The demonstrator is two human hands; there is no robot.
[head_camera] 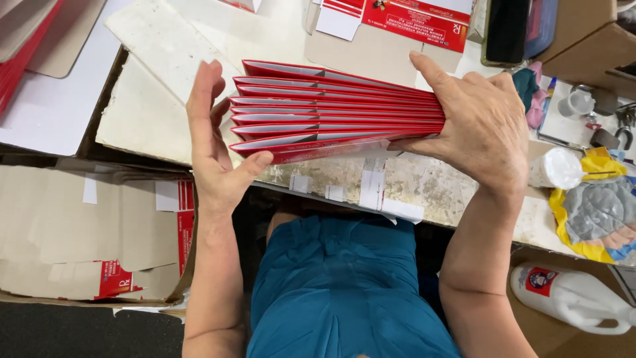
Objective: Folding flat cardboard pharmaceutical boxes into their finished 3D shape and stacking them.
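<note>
A stack of flat red-and-white folded cartons (pixel 331 113) stands on edge on the worn worktable (pixel 424 185), fanned out toward the left. My right hand (pixel 480 126) clamps the right end of the stack, fingers over the top. My left hand (pixel 212 146) presses flat against the fanned left ends, thumb under the lowest carton. My teal-clothed lap shows below the table edge.
A flat unfolded red-and-white carton (pixel 404 23) lies at the far edge. A box of flattened cardboard (pixel 86 238) sits at the left. At the right are a white glue pot (pixel 556 167), a coloured rag (pixel 603 219), a white plastic jug (pixel 576 298) and brown boxes (pixel 583 40).
</note>
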